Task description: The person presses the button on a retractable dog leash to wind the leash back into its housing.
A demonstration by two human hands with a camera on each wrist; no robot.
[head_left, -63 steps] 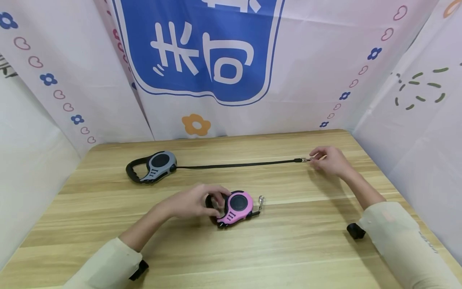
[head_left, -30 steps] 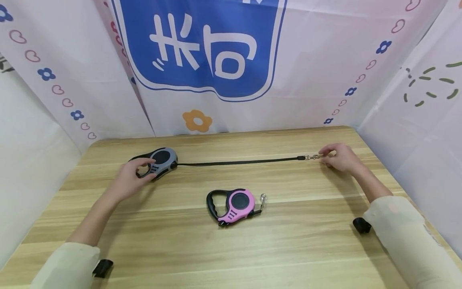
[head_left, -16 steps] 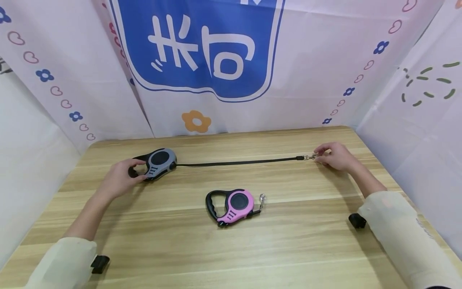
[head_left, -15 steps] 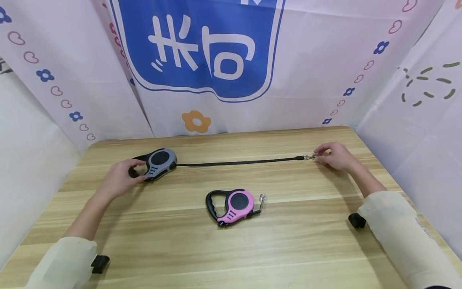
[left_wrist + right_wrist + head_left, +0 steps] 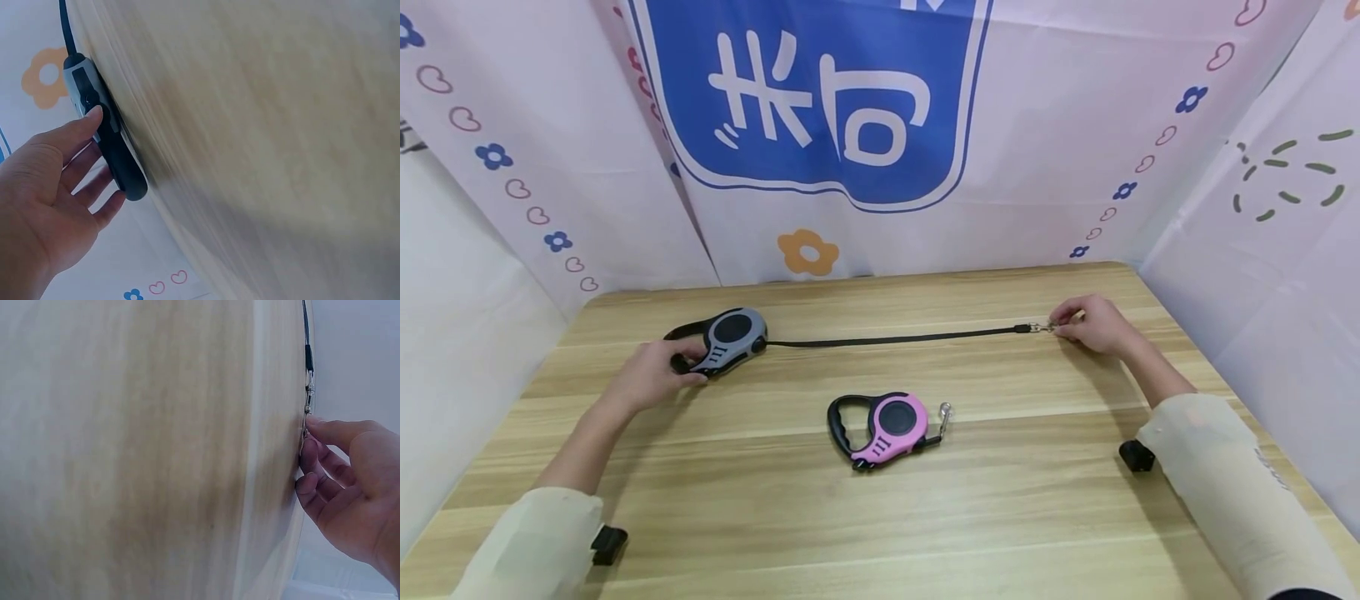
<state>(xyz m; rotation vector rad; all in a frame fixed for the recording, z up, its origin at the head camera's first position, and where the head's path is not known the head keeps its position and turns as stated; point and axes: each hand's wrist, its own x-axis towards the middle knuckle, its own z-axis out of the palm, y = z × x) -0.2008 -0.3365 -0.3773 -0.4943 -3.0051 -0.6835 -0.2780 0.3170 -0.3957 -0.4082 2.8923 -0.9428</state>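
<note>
A grey and black retractable dog leash (image 5: 731, 327) lies at the back left of the table. My left hand (image 5: 649, 377) holds it by the black handle; in the left wrist view the thumb lies along its edge by the black button (image 5: 91, 99). The black strap (image 5: 887, 339) runs straight out to the right. At its end is a metal clip (image 5: 1040, 327), which my right hand (image 5: 1096, 323) pinches between thumb and finger, low over the wood. A pink and black retractable leash (image 5: 897, 421) lies untouched nearer the front, its own metal clip (image 5: 944, 414) on its right.
The wooden table (image 5: 880, 533) has rounded back corners. A printed cloth (image 5: 1000, 225) hangs right behind its back edge, with more white cloth (image 5: 1285, 275) along the right and left sides.
My left hand has gone from the pink leash to the grey leash, then slid left onto its handle. The right hand keeps the clip, shifting only slightly. The pink leash stays put.
</note>
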